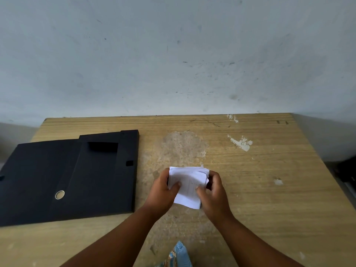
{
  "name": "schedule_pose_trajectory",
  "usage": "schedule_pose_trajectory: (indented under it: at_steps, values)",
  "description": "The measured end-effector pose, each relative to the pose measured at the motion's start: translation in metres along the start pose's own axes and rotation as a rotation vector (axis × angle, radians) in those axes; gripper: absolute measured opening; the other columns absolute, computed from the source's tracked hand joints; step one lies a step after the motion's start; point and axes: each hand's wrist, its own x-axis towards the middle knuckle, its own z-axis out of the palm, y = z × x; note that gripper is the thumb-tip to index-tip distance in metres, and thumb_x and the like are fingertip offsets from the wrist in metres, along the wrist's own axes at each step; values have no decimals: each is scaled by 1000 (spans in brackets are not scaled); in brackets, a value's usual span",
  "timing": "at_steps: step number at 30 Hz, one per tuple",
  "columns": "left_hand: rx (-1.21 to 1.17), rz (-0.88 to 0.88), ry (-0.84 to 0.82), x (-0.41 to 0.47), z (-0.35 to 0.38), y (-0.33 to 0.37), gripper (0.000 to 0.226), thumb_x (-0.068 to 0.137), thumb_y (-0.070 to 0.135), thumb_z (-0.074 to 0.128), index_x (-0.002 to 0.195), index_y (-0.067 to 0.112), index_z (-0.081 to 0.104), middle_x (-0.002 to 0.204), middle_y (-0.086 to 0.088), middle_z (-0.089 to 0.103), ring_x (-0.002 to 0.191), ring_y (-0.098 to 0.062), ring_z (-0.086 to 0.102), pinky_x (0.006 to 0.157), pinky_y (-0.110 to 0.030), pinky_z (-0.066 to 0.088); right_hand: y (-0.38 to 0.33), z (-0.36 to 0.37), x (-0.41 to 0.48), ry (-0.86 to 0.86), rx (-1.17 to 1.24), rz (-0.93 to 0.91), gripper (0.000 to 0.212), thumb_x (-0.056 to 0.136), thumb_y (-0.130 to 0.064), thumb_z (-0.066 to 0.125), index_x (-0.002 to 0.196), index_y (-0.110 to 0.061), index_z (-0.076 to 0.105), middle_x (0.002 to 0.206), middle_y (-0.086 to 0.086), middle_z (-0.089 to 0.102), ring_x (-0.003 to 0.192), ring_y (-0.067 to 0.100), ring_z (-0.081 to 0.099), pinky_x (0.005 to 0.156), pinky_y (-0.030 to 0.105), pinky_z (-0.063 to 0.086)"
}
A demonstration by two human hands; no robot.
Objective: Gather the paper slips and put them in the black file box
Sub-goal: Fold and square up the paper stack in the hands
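A stack of white paper slips (189,185) is held above the middle of the wooden table (260,199). My left hand (161,193) grips the stack's left side, thumb on top. My right hand (213,193) grips its right side, thumb pressed on the top slip. The black file box (81,176) lies open and flat on the table's left part, to the left of my hands, its flap spread toward the left edge. A round hole shows in its panel. No slips are visible inside it.
A pale blue-grey wall (173,54) rises right behind the table's far edge. The tabletop has a worn patch in the middle and white chipped spots on the right. A dark object (346,172) sits beyond the right edge. Patterned cloth (179,255) shows at the bottom.
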Motion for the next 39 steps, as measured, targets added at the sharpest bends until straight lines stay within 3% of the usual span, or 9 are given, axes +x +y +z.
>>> schedule_pose_trajectory:
  at_steps: [2,8,11,13,18,21,27,35,39]
  values:
    - [26,9,57,3,0,3,30,94,9,63,118,27,62,107,12,72,97,-1,67,78,-21,54,0,-2,3,39,-82,-36,26,90,-8,59,109,-26,57,98,-9,69,88,3,66,73,31,57]
    - [-13,70,213,2,7,23,20,96,11,62,104,29,61,96,9,72,88,-5,68,72,-25,59,-10,4,8,178,-115,-82,14,97,-16,58,108,-22,55,96,-12,66,91,-5,64,69,10,50]
    - [-122,58,152,-2,14,22,22,95,8,62,110,23,57,103,3,67,93,-8,66,75,-24,57,-13,13,5,146,-58,-9,17,97,-16,54,111,-24,48,98,-13,62,87,-2,62,67,14,46]
    - [-244,65,91,-6,16,19,27,90,8,64,112,18,55,108,-4,63,92,-6,64,77,-23,56,-13,18,2,82,61,32,16,96,-26,52,111,-27,45,103,-9,61,88,4,62,73,21,46]
    - [-440,59,61,-8,16,22,50,79,51,62,114,16,55,107,-5,61,89,-3,61,76,-21,53,-18,23,1,40,193,45,51,86,-60,42,119,-23,46,107,-5,61,87,-6,61,70,12,45]
    - [-443,-37,132,-5,18,25,54,79,68,54,105,20,61,106,-9,65,91,-12,62,79,-27,49,-26,26,4,107,213,96,45,95,-59,40,117,-21,51,104,-5,62,90,3,61,69,19,44]
    - [-494,-109,206,3,20,32,31,100,40,55,92,12,63,87,-1,64,82,-14,60,73,-29,47,-28,30,16,195,195,178,31,97,-46,49,109,-19,58,102,-1,65,93,17,63,70,30,46]
    - [-459,-123,250,6,21,40,30,101,44,53,92,18,66,86,3,66,74,-4,60,69,-26,46,-34,29,22,211,190,146,27,100,-42,47,111,-20,58,100,-4,64,89,12,62,66,28,44]
    - [-438,-109,210,8,17,40,35,102,45,50,87,17,64,83,2,63,76,-11,56,70,-27,43,-29,26,24,169,192,153,32,100,-46,44,113,-21,57,104,-1,65,94,18,62,74,32,47]
